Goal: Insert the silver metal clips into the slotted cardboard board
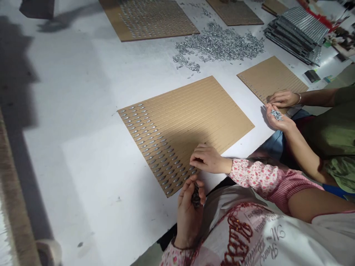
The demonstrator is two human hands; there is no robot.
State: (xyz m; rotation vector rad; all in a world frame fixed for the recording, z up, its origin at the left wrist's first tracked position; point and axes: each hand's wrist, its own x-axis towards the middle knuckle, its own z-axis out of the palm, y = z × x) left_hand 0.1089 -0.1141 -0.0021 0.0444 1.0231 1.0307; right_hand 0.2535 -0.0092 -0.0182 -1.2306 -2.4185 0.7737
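A grooved brown cardboard sheet (199, 107) lies on the white table, with rows of small silver spindle-shaped metal pieces (158, 152) set along its left side. My left hand (190, 210), palm up at the sheet's near corner, is curled round a small heap of dark metal pieces (195, 195). Over the sheet's near edge, my right hand (208, 159) has its fingers bent and drawn together close to the end of the newest-looking row. Whatever lies between its fingertips is hidden.
A big loose pile of metal pieces (219, 42) lies beyond the sheet. Filled boards (161, 20) and stacked metal-covered sheets (296, 35) stand at the back. To the right, a co-worker's hands (283, 99) work at another cardboard sheet (273, 77).
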